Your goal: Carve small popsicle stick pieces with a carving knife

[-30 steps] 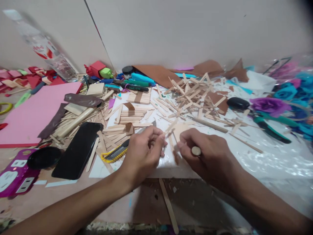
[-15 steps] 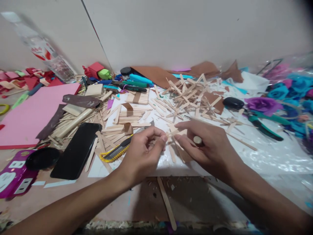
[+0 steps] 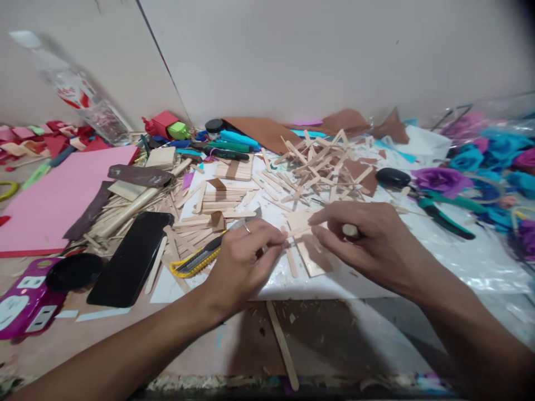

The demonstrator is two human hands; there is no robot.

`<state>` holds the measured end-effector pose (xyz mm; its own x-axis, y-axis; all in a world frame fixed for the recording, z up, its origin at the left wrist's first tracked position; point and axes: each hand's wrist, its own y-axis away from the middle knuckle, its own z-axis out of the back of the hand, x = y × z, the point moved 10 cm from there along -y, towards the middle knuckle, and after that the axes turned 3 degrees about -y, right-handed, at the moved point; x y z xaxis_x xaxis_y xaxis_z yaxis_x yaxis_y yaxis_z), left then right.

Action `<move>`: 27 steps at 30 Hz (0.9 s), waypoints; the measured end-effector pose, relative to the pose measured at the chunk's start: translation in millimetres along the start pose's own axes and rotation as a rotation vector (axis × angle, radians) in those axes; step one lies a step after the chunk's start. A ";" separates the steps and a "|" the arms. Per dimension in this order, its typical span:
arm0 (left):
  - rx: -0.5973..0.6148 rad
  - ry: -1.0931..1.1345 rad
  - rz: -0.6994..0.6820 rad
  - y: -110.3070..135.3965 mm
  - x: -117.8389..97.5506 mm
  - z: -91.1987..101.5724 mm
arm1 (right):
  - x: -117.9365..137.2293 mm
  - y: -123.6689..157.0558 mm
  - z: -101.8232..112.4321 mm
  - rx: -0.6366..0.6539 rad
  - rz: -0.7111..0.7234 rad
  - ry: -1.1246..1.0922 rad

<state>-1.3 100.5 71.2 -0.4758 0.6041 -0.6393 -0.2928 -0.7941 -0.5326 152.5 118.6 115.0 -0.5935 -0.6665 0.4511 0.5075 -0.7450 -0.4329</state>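
Observation:
My left hand [image 3: 244,253] and my right hand [image 3: 361,239] meet over a white board [image 3: 326,281] at the middle of the table. Both pinch a small assembly of wooden craft sticks [image 3: 301,223] between fingertips, the left from its left end, the right from its right end. A short wooden dowel [image 3: 350,229] is tucked between the fingers of my right hand. A flat stick panel [image 3: 312,257] and a loose stick [image 3: 291,262] lie on the board just under the hands. A yellow utility knife [image 3: 200,259] rests beside my left hand.
A heap of craft sticks [image 3: 321,167] lies behind the hands. Stacked stick panels [image 3: 221,197], a black phone [image 3: 134,256], pink foam sheet [image 3: 54,195], purple power strip [image 3: 23,303], green-handled pliers [image 3: 443,214], paper flowers [image 3: 480,161] and a plastic bottle [image 3: 79,92] surround them. One stick [image 3: 283,345] lies near the front edge.
Both hands have shifted slightly away from me with the stick assembly. My right hand has turned flatter, and its fingers now reach left over the piece. The view has drifted a little.

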 end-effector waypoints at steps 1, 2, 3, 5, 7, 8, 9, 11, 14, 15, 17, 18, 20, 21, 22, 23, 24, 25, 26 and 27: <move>0.008 -0.044 -0.077 1.5 -6.7 -1.6 | -3.8 0.4 3.5 -0.027 -0.035 -0.017; 0.023 -0.086 -0.136 3.4 -11.7 -4.5 | -8.4 0.8 8.0 -0.065 -0.081 -0.048; 0.044 -0.124 -0.173 5.4 -15.0 -8.3 | -13.7 1.3 13.6 -0.116 -0.135 -0.108; 0.108 -0.182 -0.203 9.3 -17.4 -18.2 | -24.3 2.3 21.8 -0.219 -0.244 -0.360; 0.179 -0.219 -0.219 12.9 -18.3 -27.9 | -29.9 1.0 19.0 -0.257 -0.322 -0.701; 0.212 -0.229 -0.221 14.4 -18.1 -32.1 | -29.4 -0.7 14.2 -0.246 -0.346 -0.853; 0.244 -0.236 -0.225 15.7 -17.9 -35.6 | -27.3 -2.5 8.1 -0.217 -0.366 -0.972; 0.287 -0.239 -0.233 17.3 -17.5 -40.1 | -22.0 -4.1 -5.4 -0.132 -0.408 -1.085; 0.339 -0.245 -0.233 18.3 -16.2 -44.9 | -18.4 -2.5 -16.2 -0.091 -0.445 -1.092; 0.357 -0.248 -0.234 18.5 -16.4 -46.5 | -17.6 -2.2 -15.7 -0.109 -0.438 -1.082; 0.379 -0.252 -0.234 18.3 -17.8 -48.6 | -14.5 -3.0 -11.7 -0.148 -0.399 -1.071; 0.384 -0.254 -0.235 17.9 -18.8 -49.2 | -12.6 -3.6 -10.3 -0.152 -0.385 -1.066; 0.396 -0.257 -0.231 17.1 -20.4 -50.3 | -10.6 -4.4 -9.0 -0.143 -0.384 -1.040; 0.398 -0.256 -0.231 16.6 -21.1 -50.5 | -10.1 -4.6 -8.2 -0.141 -0.383 -1.024; 0.401 -0.253 -0.231 16.4 -21.6 -50.9 | -9.4 -4.8 -7.9 -0.135 -0.380 -1.007; 0.402 -0.250 -0.232 16.2 -21.9 -51.2 | -9.1 -4.7 -7.9 -0.130 -0.376 -0.991; 0.399 -0.246 -0.235 16.0 -22.2 -51.3 | -8.9 -4.4 -8.1 -0.131 -0.367 -0.990; 0.394 -0.244 -0.237 15.8 -22.4 -51.3 | -8.7 -4.0 -9.0 -0.131 -0.357 -1.012; 0.387 -0.241 -0.240 15.7 -22.4 -51.2 | -7.8 -3.8 -10.7 -0.125 -0.337 -1.056; 0.381 -0.237 -0.240 15.6 -22.1 -51.2 | -6.5 -3.6 -12.9 -0.112 -0.315 -1.114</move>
<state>47.1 78.2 48.7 -0.5205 0.7757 -0.3568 -0.6776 -0.6295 -0.3801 146.4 126.0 103.6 0.2226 -0.1488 0.9635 0.3444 -0.9126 -0.2205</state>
